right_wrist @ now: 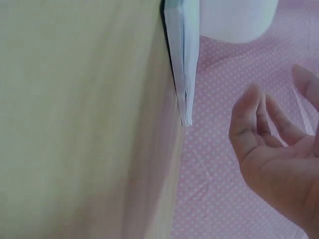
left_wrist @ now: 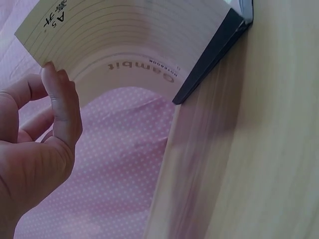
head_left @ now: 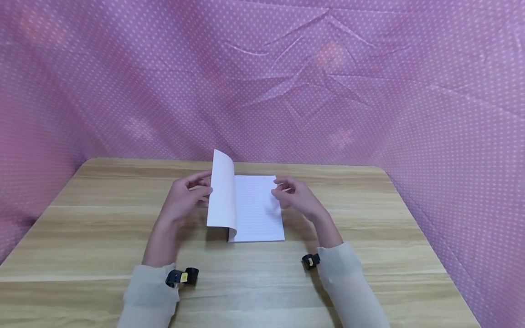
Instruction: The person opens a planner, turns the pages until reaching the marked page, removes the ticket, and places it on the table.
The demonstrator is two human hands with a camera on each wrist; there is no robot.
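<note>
Notebook [head_left: 259, 209] lies open mid-frame on the surface [head_left: 254, 287], raised page [head_left: 222, 191] standing at its L side. L hand [head_left: 187, 196] seems to pinch that page's outer edge betw. thumb & fingers; R hand [head_left: 297, 196] is relaxed, gripping nothing, by the notebook's R edge. Prob. best: light L pinch, swing page twd frame left w/o creasing, R fingers steadying the stack.

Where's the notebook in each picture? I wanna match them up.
Head: the notebook sits just below the middle.
Left wrist: the notebook stretches across the upper left and middle.
Right wrist: the notebook is edge-on, at the top, near the middle.
Shared landmark: pink dotted cloth.
</note>
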